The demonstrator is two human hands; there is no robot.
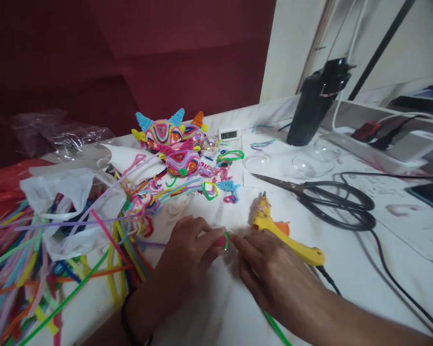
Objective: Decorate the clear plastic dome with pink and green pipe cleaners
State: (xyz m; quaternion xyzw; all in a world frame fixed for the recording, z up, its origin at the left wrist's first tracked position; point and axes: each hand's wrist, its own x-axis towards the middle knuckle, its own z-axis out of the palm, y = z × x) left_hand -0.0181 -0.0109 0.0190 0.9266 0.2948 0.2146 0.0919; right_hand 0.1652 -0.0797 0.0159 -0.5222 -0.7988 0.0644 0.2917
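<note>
Between thumb and fingers, my left hand [187,245] pinches a small pink piece [220,240], mostly covered by the fingers. A short bend of green pipe cleaner [226,241] sits against the pink piece's right end. The fingertips of my right hand [269,262] press in at that green bend, closed together. From beneath the right hand a green strand [276,327] comes out toward the front edge; whether it joins the bend is hidden. Just beyond the right hand lies a yellow hot glue gun [292,242], its nozzle pointing away from me.
Large black-handled scissors [335,204] lie at right. Colourful pipe-cleaner animal heads [166,137] stand at the back near a small digital clock [228,135]. Loose pipe cleaners [25,269] pile up at left. Clear domes [312,166] and a black bottle [315,105] stand back right.
</note>
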